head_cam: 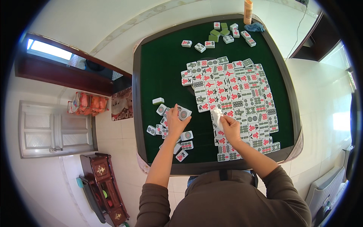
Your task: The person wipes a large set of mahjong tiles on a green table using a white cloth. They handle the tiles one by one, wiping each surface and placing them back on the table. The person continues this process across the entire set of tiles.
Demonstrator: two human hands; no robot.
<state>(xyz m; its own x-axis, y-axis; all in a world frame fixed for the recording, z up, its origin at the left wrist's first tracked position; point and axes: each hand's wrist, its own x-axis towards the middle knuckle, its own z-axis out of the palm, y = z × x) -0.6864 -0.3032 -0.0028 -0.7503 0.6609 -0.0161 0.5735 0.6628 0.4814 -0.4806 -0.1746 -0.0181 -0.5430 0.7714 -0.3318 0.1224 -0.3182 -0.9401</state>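
Above the left part of the mahjong table, my left hand (176, 122) has a one-dot mahjong tile (185, 114) between thumb and fingers. A second tile seems to be beside it, partly covered by my fingers. Loose tiles lie around and under this hand, among them a one-dot tile (187, 135) and a red-and-green bamboo tile (187, 145). My right hand (231, 127) pinches a crumpled white cloth or tissue (217, 117) over the left edge of a large block of face-up tiles (238, 104). The cloth and hand hide some of those tiles.
Several loose tiles (215, 33), some showing green backs, lie at the table's far side. An orange bottle (248, 12) and a blue cloth (254, 27) are at the far right corner. A dark raised rim (137, 93) borders the green tabletop (164, 71).
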